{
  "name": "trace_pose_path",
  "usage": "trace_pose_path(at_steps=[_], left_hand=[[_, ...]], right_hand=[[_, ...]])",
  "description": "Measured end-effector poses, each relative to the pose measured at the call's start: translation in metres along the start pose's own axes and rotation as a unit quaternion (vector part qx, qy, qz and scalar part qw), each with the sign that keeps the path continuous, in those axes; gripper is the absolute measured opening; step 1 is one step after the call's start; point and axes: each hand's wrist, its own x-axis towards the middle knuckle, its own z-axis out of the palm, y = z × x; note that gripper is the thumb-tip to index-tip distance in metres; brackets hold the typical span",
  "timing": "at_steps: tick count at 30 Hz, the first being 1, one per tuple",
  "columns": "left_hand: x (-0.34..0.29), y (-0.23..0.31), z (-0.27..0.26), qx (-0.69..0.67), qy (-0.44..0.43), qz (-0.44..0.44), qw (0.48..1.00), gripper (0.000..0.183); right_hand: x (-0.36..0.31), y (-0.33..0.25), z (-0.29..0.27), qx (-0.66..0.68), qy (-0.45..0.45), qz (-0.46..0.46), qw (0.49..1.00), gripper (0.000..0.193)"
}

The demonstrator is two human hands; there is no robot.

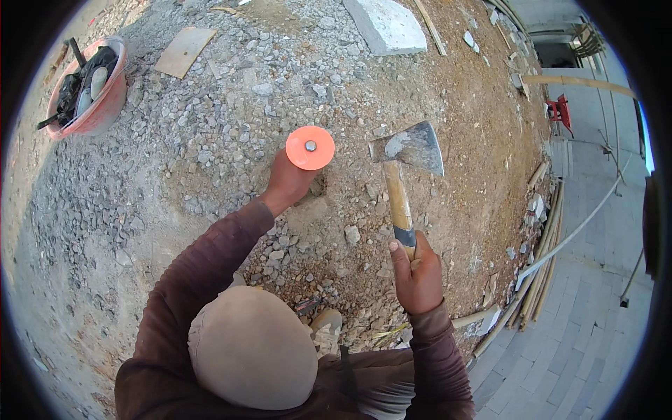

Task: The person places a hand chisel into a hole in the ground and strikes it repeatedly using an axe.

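Observation:
In my left hand (pixel 285 179) is a chisel, seen almost end-on from above. Its round orange hand guard (pixel 297 155) surrounds a metal striking end and hides most of my fingers and the shaft below. My right hand (pixel 418 276) grips a hatchet (pixel 399 199) low on its wooden handle, just below a dark wrapped band. The hatchet's worn grey steel head is raised to the right of the orange guard, apart from it, with the cutting edge facing right. Loose gravel and brown soil (pixel 336 210) lie beneath both hands. Where the chisel's tip rests, I cannot tell.
A pink bucket (pixel 108 112) with black plastic and tools stands far left. A flat board (pixel 185 52) and a pale concrete slab (pixel 385 28) lie ahead. Wooden poles (pixel 539 287) run along a paved strip (pixel 581 315) on the right. A boot (pixel 327 329) shows below.

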Motion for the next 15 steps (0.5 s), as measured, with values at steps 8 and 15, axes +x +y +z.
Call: trace_pose_path(at_steps=[8, 15], left_hand=[[-0.006, 0.007, 0.011, -0.007, -0.005, -0.035, 0.999, 0.016], [-0.023, 0.000, 0.013, -0.016, -0.026, -0.065, 0.997, 0.025]], right_hand=[[-0.012, -0.001, -0.007, 0.007, 0.001, -0.014, 1.000, 0.018], [-0.018, -0.002, -0.006, 0.006, -0.039, -0.008, 0.999, 0.020]])
